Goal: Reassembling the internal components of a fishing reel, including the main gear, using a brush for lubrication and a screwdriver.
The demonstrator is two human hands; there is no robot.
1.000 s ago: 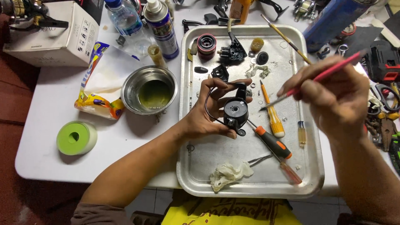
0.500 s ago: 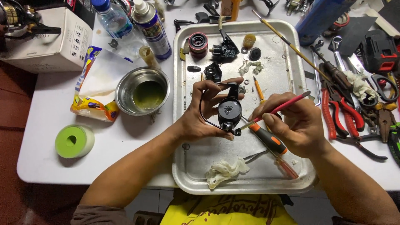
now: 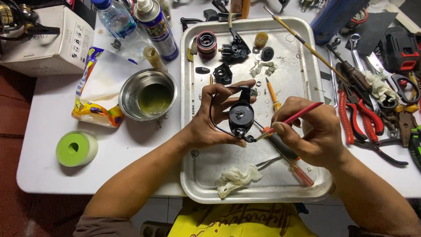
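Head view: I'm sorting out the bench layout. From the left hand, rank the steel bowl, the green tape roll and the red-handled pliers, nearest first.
1. Steel bowl, just up-left of the left hand, beside the tray.
2. Green tape roll, far left, near the table's front edge.
3. Red-handled pliers, right of the tray, beyond the right hand.

1. A white counter (image 3: 48, 171) carries everything.
2. A metal tray (image 3: 302, 57) sits at the centre, its near edge at the counter's near edge.
3. Left of the tray: a steel bowl (image 3: 148, 94), a snack wrapper (image 3: 98, 85) and, nearer, a green tape roll (image 3: 75, 148).
4. Far left: a white box (image 3: 52, 44), a water bottle (image 3: 115, 19) and a spray can (image 3: 157, 28).
5. Right of the tray: red-handled pliers (image 3: 357, 116), scissors (image 3: 405, 85) and wrenches (image 3: 353, 41).
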